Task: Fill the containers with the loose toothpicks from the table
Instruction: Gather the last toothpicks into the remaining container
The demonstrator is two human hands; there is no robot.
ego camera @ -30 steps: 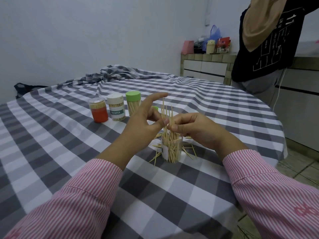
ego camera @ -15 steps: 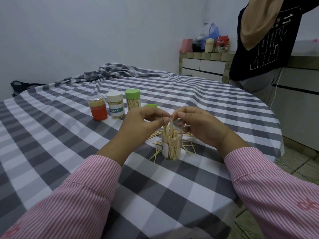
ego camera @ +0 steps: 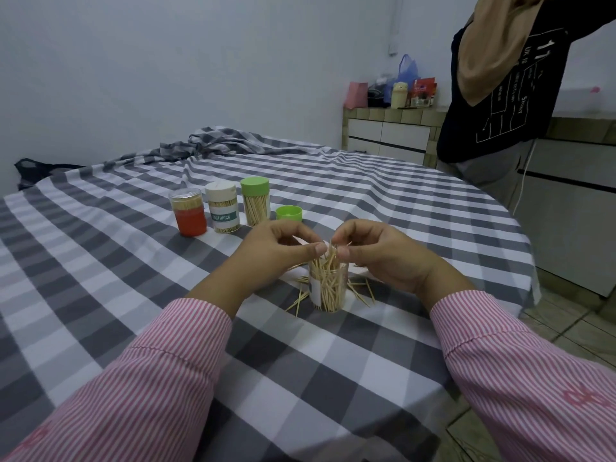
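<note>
We pinch the toothpick bundle (ego camera: 328, 261) with our left hand (ego camera: 276, 253) and right hand (ego camera: 380, 255) above the clear container (ego camera: 328, 291), loose toothpicks (ego camera: 361, 290) scattered on the checked tablecloth (ego camera: 133, 261).

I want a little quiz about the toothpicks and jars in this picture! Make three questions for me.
1. True or false: the open jar between the hands already has toothpicks inside.
2. How many closed jars stand in the row behind the hands? A) two B) three C) five
3. Fill in: the loose lid lying on the tablecloth is coloured ____.

Key:
1. True. The left hand and right hand are pinching the sticks poking out of its top.
2. B: orange jar, white-lidded jar, green-lidded jar.
3. Green.
</note>
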